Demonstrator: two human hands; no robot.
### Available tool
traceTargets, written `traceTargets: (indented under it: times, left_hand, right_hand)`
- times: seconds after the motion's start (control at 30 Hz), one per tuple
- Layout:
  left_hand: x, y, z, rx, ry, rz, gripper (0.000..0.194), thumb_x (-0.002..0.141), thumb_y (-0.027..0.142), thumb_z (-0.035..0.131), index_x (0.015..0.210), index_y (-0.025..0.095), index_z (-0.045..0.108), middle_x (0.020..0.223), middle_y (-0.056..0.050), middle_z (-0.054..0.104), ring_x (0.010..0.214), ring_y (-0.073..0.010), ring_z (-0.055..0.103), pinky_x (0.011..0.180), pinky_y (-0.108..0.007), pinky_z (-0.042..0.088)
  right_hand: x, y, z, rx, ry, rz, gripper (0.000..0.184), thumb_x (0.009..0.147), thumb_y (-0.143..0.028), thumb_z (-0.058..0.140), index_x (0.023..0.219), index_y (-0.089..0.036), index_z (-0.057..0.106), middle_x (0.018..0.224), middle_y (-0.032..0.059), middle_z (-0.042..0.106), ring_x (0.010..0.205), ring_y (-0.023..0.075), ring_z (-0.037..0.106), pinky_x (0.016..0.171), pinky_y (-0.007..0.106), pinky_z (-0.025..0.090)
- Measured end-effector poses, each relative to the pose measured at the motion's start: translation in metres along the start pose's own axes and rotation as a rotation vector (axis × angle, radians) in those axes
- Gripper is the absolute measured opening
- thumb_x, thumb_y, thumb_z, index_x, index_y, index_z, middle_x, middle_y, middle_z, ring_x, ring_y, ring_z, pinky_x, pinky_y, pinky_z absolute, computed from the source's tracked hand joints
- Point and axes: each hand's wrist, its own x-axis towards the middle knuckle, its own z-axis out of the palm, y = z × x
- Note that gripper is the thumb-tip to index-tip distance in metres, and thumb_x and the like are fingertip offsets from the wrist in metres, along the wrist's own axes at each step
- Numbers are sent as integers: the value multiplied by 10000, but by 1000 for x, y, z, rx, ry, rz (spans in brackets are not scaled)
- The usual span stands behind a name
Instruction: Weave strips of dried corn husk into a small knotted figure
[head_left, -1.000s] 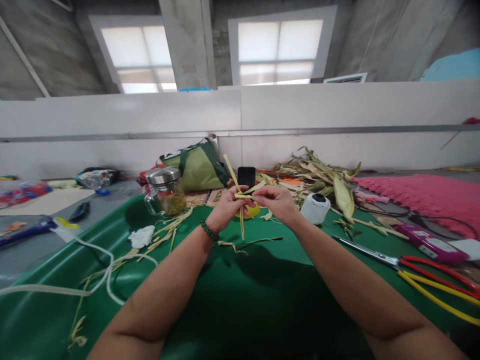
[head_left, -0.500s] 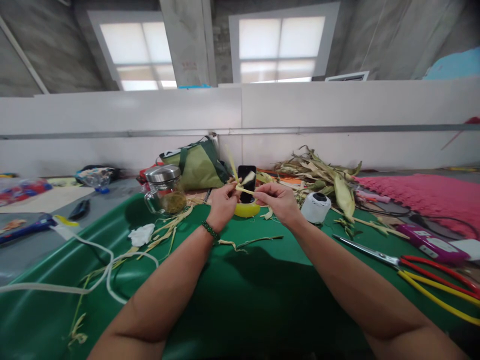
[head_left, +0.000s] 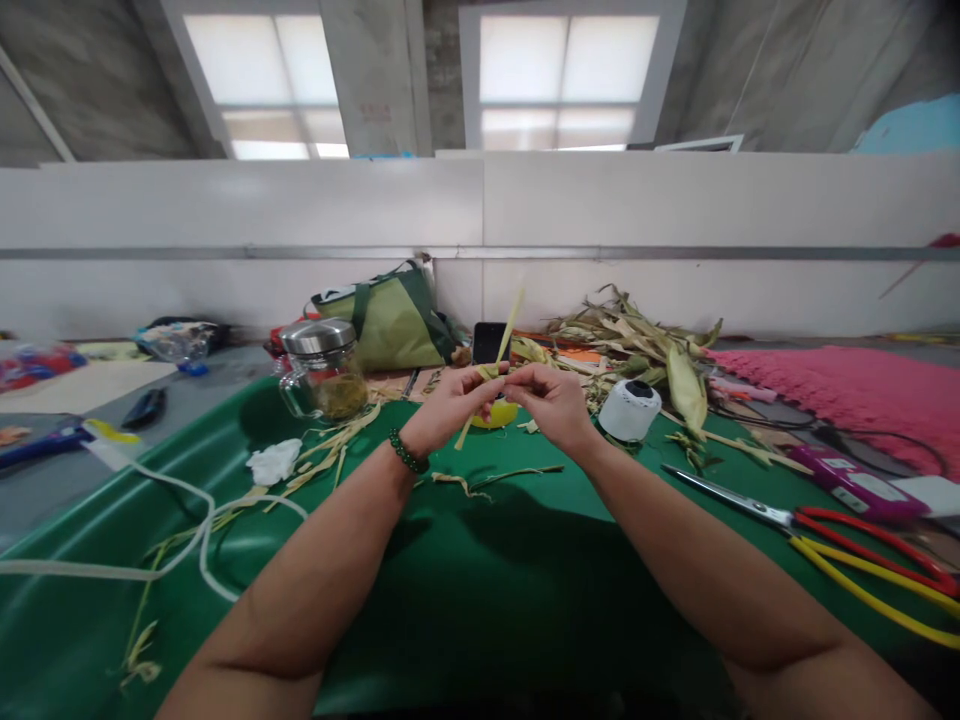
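Above the green mat (head_left: 510, 590) my two hands meet, fingertips close together. A pale corn husk strip (head_left: 511, 325) sticks up from between them, and its other end hangs below my left hand. My left hand (head_left: 450, 402), with a bead bracelet at the wrist, pinches the strip. My right hand (head_left: 553, 398) is closed with thumb and forefinger at the same husk, against the left fingertips. Behind the hands stand a yellow round object (head_left: 501, 413) and a dark phone (head_left: 489, 342), both partly covered. The husk's middle is hidden by fingers.
A thread cone (head_left: 630, 412) and scissors (head_left: 757, 512) are to the right, with a pile of husks (head_left: 630, 335) behind. Left are a glass jar (head_left: 322, 370), a white cable (head_left: 202, 540) and crumpled tissue (head_left: 275, 462). A green bag (head_left: 394, 325) leans at the back.
My hands have come together at the husk strip, where they were slightly apart. Its upright end now leans right instead of left, and another end points down. The view has shifted slightly.
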Motion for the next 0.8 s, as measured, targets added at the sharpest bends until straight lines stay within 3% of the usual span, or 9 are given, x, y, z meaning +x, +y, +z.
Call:
traceTargets:
  times: [0.17, 0.27, 0.4, 0.5, 0.57, 0.67, 0.8]
  left_hand:
    - [0, -3, -1, 35, -13, -35, 415, 682, 525, 700, 721, 114, 658, 595, -1, 591, 524, -87, 535, 506, -201, 446]
    - [0, -3, -2, -62, -34, -102, 476, 683, 585, 674, 795, 122, 686, 714, -58, 684, 664, -142, 628, 625, -250, 504]
    - [-1, -1, -3, -171, 39, -145, 483, 727, 537, 665, 951, 110, 697, 723, -74, 713, 698, -157, 651, 714, -284, 509]
    - [-1, -2, -1, -174, 128, -121, 428, 742, 467, 680, 946, 91, 693, 571, -12, 640, 538, -104, 563, 595, -236, 479]
    - [-1, -3, 1, -171, 134, -98, 388, 742, 438, 684, 902, 85, 697, 491, 35, 546, 460, -69, 459, 499, -199, 411]
    - [-1, -3, 5, -158, 93, -75, 345, 730, 422, 690, 813, 87, 702, 468, 55, 472, 449, -58, 391, 445, -185, 328]
    - [0, 0, 4, -151, 70, -53, 329, 715, 414, 703, 811, 99, 708, 526, 31, 536, 542, -83, 478, 514, -191, 374]
  right_hand:
    - [-1, 3, 0, 0, -12, -39, 73, 725, -259, 654, 712, -188, 664, 813, 51, 731, 797, 193, 683, 673, 294, 535]
    - [0, 3, -4, -120, -9, -96, 89, 769, -267, 636, 754, -184, 665, 815, 60, 726, 767, 196, 671, 682, 322, 531]
    - [-2, -4, -7, -591, 39, -491, 97, 814, -209, 599, 764, -193, 681, 787, 61, 684, 788, 200, 595, 761, 356, 471]
    - [-8, -11, 0, -845, -109, -801, 192, 852, -139, 525, 883, -215, 699, 810, 63, 655, 780, 194, 531, 742, 341, 423]
    - [-11, -11, 6, -953, -218, -913, 223, 873, -132, 498, 933, -223, 693, 799, 65, 638, 774, 197, 514, 717, 340, 394]
    - [-13, -6, 11, -952, -254, -924, 204, 910, -187, 490, 863, -211, 687, 752, 58, 618, 783, 193, 520, 714, 335, 379]
    - [-10, -5, 5, -711, -190, -735, 218, 930, -217, 469, 855, -199, 673, 812, 58, 631, 817, 173, 549, 744, 303, 419]
